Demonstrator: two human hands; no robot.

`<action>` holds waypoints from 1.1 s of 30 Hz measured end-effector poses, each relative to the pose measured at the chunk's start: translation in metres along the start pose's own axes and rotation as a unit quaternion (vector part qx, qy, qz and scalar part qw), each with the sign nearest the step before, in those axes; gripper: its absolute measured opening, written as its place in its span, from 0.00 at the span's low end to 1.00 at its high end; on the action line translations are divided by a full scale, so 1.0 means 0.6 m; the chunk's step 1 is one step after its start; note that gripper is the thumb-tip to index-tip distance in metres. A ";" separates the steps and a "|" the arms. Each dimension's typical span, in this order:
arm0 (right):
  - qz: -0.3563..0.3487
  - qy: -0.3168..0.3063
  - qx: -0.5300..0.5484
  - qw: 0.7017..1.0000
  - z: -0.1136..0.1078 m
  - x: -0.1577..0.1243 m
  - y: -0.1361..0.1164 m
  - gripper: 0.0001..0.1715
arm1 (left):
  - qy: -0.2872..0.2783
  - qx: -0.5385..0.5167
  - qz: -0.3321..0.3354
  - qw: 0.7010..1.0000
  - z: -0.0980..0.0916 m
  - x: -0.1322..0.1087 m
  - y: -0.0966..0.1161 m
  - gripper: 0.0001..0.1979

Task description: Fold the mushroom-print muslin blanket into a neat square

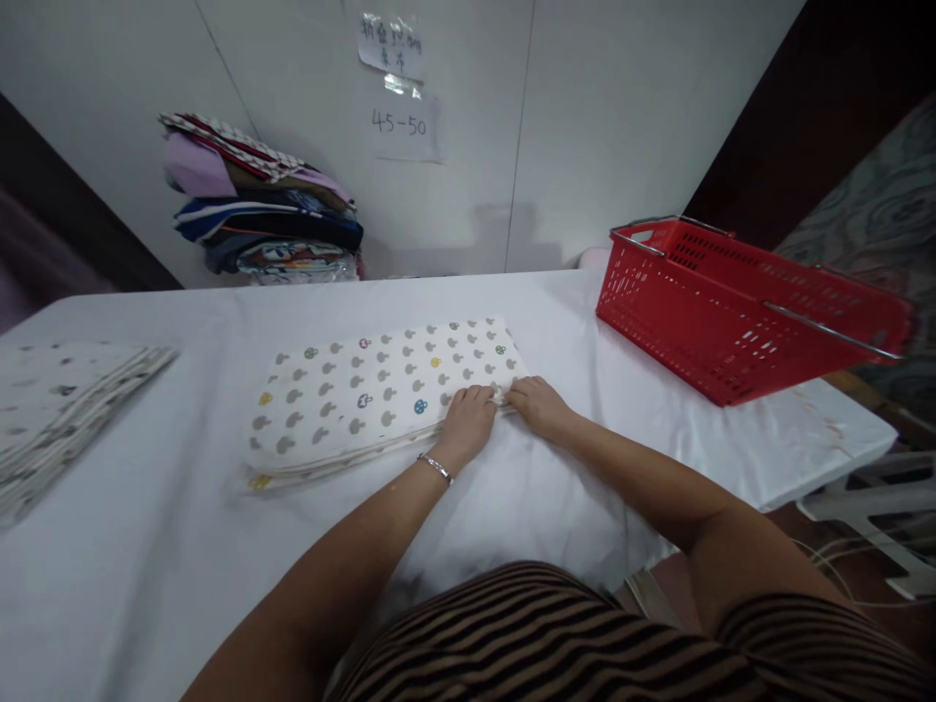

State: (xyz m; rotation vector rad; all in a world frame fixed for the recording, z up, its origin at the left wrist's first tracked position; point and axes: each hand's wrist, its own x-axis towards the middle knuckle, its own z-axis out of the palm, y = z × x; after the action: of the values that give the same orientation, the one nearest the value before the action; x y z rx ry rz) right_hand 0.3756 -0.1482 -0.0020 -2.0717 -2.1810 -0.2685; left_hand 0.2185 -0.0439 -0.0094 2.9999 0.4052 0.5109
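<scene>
A white cloth with a mushroom print [380, 380] lies folded in several layers on the white-covered table [292, 575]. At its near right corner, my left hand [469, 414] has its fingers closed on the cloth's front edge. Right beside it, my right hand [539, 405] pinches the same corner, its fingers curled on the edge. A small bunched bit of cloth shows between the two hands. The fingertips are partly hidden in the fabric.
A red plastic basket [673, 302] with metal handles stands at the right of the table. Another folded printed cloth [65, 409] lies at the left edge. Behind the table, folded fabrics [270, 210] are stacked against the wall, below and left of paper signs [402, 125].
</scene>
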 end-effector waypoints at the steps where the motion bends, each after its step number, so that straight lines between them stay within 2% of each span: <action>1: 0.000 0.000 0.001 1.000 0.000 0.000 0.000 0.12 | 0.003 -0.010 -0.003 1.000 0.000 0.001 0.000 0.13; 6: -0.004 0.011 0.012 1.000 -0.001 -0.003 0.000 0.12 | 0.024 -0.065 -0.034 0.997 -0.002 -0.001 0.003 0.10; 16: -0.001 0.011 0.022 1.000 -0.009 -0.006 -0.010 0.11 | 0.017 -0.084 -0.081 0.993 -0.002 0.001 0.007 0.09; 24: 0.011 -0.014 0.038 0.999 -0.021 0.004 -0.008 0.10 | 0.017 -0.084 -0.084 0.993 0.001 0.002 0.005 0.08; 33: -0.013 -0.019 -0.019 1.000 -0.015 0.006 -0.010 0.12 | 0.004 -0.081 -0.087 0.993 -0.005 0.003 0.008 0.09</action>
State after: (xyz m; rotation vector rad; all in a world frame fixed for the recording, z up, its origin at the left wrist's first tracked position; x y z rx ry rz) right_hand 0.3693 -0.1466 0.0074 -2.0865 -2.2440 -0.2767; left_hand 0.2204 -0.0477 -0.0052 2.7755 0.5878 0.5138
